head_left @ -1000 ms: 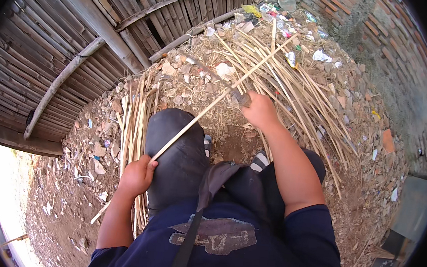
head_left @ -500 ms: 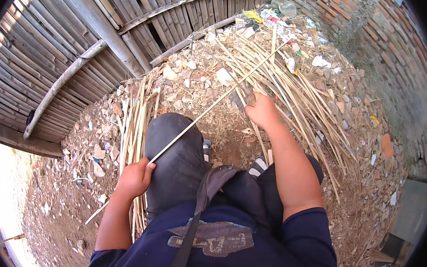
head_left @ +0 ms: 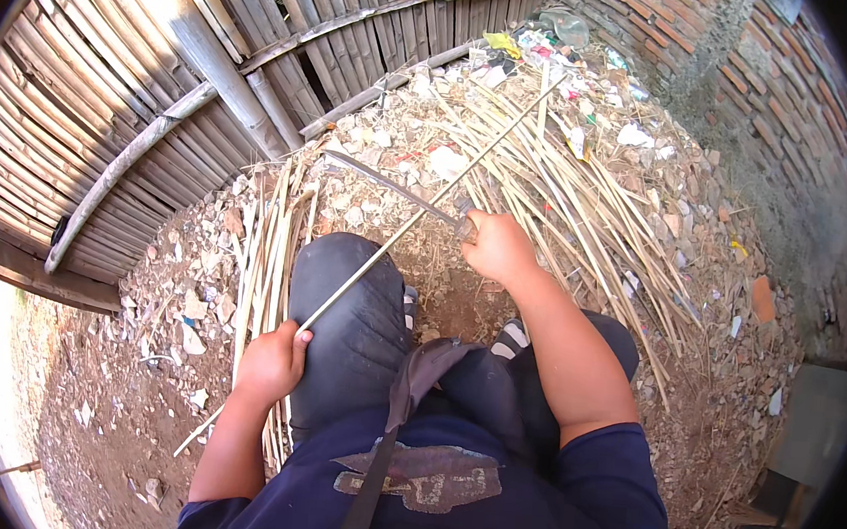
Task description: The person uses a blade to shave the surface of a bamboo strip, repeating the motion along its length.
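My left hand (head_left: 273,362) is closed around a long thin bamboo strip (head_left: 363,270), beside my left knee. The strip slants up and away to the right, its far end over a pile of strips, and its near end sticks out below my wrist. My right hand (head_left: 500,247) grips a long-bladed knife (head_left: 390,184) by its handle. The blade points to the upper left and crosses the held strip a short way from the handle; I cannot tell if the two touch.
Many cut bamboo strips (head_left: 587,208) lie ahead to the right, and a smaller bundle (head_left: 268,242) lies left of my knee. Stones and litter cover the ground. A bamboo wall (head_left: 363,21) stands ahead left, a brick wall (head_left: 755,92) to the right.
The knife has swung from near the right pile to lie across the strip, blade pointing left. My right hand has moved slightly left and down. My left hand keeps its hold.
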A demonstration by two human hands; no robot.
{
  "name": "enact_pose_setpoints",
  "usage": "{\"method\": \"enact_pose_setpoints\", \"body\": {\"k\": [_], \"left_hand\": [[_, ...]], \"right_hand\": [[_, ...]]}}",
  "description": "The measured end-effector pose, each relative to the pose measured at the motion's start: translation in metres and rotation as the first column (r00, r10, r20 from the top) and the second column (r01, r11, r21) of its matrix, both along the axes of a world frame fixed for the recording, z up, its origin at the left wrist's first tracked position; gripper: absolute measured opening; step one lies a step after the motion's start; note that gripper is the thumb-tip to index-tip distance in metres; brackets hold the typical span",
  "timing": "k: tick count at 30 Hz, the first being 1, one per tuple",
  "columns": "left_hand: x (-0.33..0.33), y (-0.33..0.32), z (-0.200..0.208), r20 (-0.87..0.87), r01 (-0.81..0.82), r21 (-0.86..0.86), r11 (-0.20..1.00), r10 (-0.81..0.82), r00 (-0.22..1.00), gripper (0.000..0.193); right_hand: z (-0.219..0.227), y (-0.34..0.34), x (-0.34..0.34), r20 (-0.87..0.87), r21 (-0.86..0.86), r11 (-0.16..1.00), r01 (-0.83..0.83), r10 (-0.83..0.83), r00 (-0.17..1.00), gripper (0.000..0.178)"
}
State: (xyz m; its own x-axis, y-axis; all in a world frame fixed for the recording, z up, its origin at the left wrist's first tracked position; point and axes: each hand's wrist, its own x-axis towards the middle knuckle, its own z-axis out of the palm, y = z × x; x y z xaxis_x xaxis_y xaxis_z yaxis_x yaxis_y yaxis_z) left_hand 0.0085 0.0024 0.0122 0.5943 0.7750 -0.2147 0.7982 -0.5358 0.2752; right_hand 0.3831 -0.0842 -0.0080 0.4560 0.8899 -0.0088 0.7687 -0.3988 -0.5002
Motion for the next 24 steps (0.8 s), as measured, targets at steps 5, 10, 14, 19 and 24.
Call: {"method": "enact_pose_setpoints", "body": {"k": [5, 10, 14, 19, 24], "left_hand": [[-0.006, -0.010, -0.005, -0.006, -0.041, 0.053, 0.998, 0.042, 0.999, 0.034], [-0.007, -0.013, -0.016, 0.052, 0.034, 0.130, 0.991, -0.041, 0.998, 0.032], [-0.003, -0.010, -0.003, -0.001, 0.024, 0.136, 0.990, -0.024, 1.000, 0.030], [-0.006, -0.006, -0.010, -0.008, 0.031, 0.114, 0.993, -0.030, 1.000, 0.030], [0.001, -0.006, -0.011, 0.032, 0.023, 0.117, 0.993, -0.027, 0.999, 0.032]], "right_hand": [[0.033, -0.006, -0.025, 0.178, -0.140, 0.980, -0.145, 0.168, 0.970, 0.034], [0.009, -0.006, 0.003, -0.038, -0.070, 0.998, -0.001, -0.002, 0.999, 0.038], [0.008, -0.005, 0.024, -0.017, -0.134, 0.988, 0.076, -0.079, 0.997, 0.036], [0.016, -0.003, -0.013, 0.096, -0.191, 0.975, -0.114, 0.134, 0.986, 0.040], [0.009, -0.003, 0.016, -0.070, -0.075, 0.995, 0.058, -0.064, 0.995, 0.040]]}}
